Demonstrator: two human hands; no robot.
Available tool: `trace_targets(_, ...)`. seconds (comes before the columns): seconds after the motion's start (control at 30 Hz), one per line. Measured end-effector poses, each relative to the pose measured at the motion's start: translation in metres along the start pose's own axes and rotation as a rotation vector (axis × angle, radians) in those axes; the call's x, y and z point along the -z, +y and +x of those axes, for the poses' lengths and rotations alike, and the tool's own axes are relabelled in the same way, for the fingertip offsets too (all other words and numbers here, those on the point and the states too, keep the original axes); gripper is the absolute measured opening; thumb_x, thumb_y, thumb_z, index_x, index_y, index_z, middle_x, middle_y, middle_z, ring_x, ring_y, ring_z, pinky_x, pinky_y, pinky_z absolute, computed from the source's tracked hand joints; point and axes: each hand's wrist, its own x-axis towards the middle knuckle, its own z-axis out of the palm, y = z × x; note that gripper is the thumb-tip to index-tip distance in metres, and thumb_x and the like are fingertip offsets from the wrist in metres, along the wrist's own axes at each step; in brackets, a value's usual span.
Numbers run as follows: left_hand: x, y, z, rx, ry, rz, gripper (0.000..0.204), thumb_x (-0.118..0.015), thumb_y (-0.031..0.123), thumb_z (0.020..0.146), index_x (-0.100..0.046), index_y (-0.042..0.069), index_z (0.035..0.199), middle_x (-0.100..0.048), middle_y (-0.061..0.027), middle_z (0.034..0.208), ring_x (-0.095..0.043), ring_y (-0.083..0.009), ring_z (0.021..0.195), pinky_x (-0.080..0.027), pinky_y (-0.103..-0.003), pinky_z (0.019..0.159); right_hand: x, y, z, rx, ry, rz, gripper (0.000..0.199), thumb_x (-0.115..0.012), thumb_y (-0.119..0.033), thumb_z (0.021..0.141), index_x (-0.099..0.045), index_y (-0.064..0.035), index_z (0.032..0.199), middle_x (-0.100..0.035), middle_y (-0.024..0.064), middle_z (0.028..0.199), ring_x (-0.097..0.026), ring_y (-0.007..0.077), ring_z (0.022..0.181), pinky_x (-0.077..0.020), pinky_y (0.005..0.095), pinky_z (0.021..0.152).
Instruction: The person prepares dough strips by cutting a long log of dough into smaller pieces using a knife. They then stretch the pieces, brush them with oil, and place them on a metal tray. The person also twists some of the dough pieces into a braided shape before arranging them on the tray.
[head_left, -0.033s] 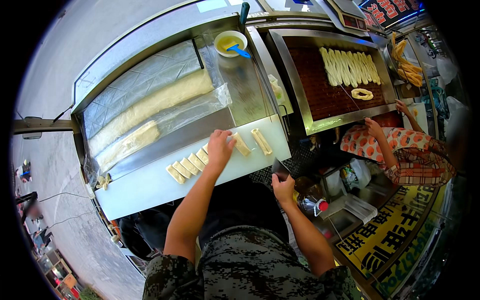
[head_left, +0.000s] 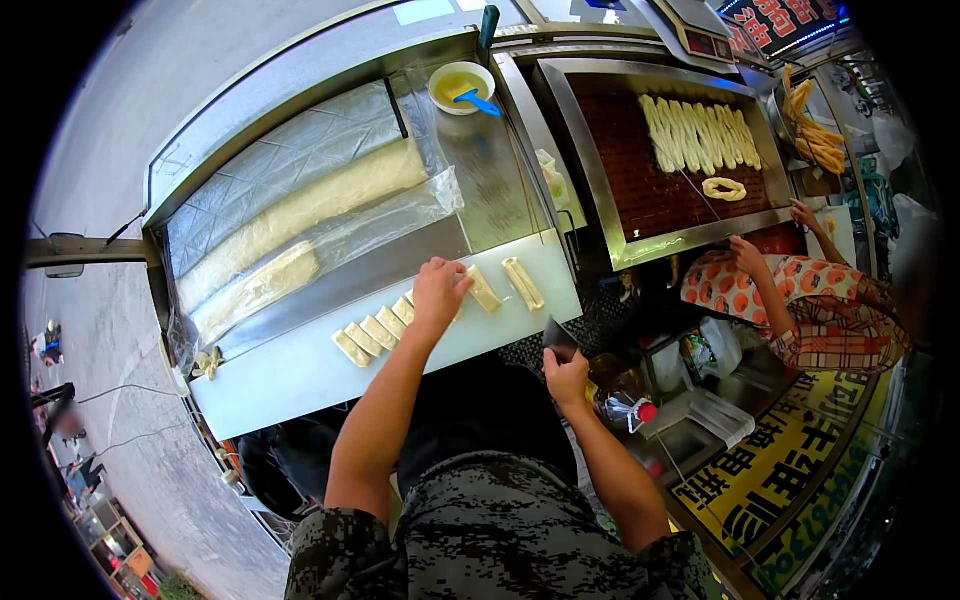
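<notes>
My left hand (head_left: 440,297) is over the white cutting board (head_left: 270,397), fingers curled and pinched at a short strip of dough (head_left: 484,290), with part of the row hidden beneath it. To its left lie several cut dough pieces (head_left: 365,338) side by side. Another piece, made of stacked strips (head_left: 522,284), rests apart to the right. In my right hand (head_left: 567,376), just off the board's right front edge, is a dough scraper (head_left: 562,340) with a flat dark blade. Its handle is covered by my fingers.
Beyond the board lie a long dough slab (head_left: 310,205) and a shorter one (head_left: 260,285) under plastic film. A bowl of oil with a blue brush (head_left: 470,96) stands behind. At right, a fryer (head_left: 625,200) holds pale dough sticks; a co-worker's hand (head_left: 748,256) is beside it.
My left hand and forearm have shifted very slightly. The rest looks the same.
</notes>
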Motion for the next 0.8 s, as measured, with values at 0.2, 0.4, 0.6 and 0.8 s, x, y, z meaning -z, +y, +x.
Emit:
trace_targets(0.2, -0.008, 0.037, 0.009, -0.011, -0.42, -0.149, 0.014, -0.068, 0.014, 0.078, -0.059, 0.003, 0.077, -0.063, -0.012, 0.078, -0.059, -0.0304, 0.072, -0.048, -0.038, 0.069, 0.017, 0.013, -0.003, 0.022, 0.027, -0.042, 0.018, -0.069, -0.012, 0.083, -0.065, 0.003, 0.092, -0.07, 0.0123, 0.074, -0.068, 0.0236, 0.063, -0.0528, 0.0346, 0.06)
trace_targets(0.4, -0.017, 0.056, 0.008, 0.166, -0.638, -0.689, 0.016, -0.062, 0.009, 0.079, -0.066, -0.001, 0.092, -0.064, -0.0119, 0.07, -0.06, -0.0231, 0.065, -0.05, -0.034, 0.064, 0.031, 0.005, 0.007, 0.072, 0.071, -0.154, 0.017, -0.068, -0.011, 0.083, -0.063, 0.0034, 0.092, -0.07, 0.0128, 0.073, -0.068, 0.0254, 0.064, -0.0532, 0.036, 0.06)
trace_targets(0.6, -0.043, 0.031, 0.017, 0.018, -0.51, -0.295, 0.025, -0.061, 0.014, 0.079, -0.072, 0.002, 0.098, -0.07, -0.0197, 0.091, -0.069, -0.0333, 0.083, -0.054, -0.04, 0.078, 0.01, -0.03, 0.027, 0.234, -0.023, -0.192, 0.015, -0.067, -0.011, 0.082, -0.059, -0.0009, 0.089, -0.069, 0.0165, 0.076, -0.069, 0.0349, 0.071, -0.054, 0.0408, 0.064)
trace_targets(0.8, -0.044, 0.03, 0.015, 0.116, -0.447, -0.338, 0.022, -0.065, 0.016, 0.079, -0.072, 0.001, 0.094, -0.07, -0.0194, 0.087, -0.069, -0.0337, 0.081, -0.054, -0.04, 0.075, -0.009, -0.036, 0.038, 0.337, -0.062, -0.226, 0.012, -0.066, -0.011, 0.083, -0.057, -0.004, 0.082, -0.064, 0.0157, 0.069, -0.065, 0.0364, 0.065, -0.052, 0.0424, 0.059)
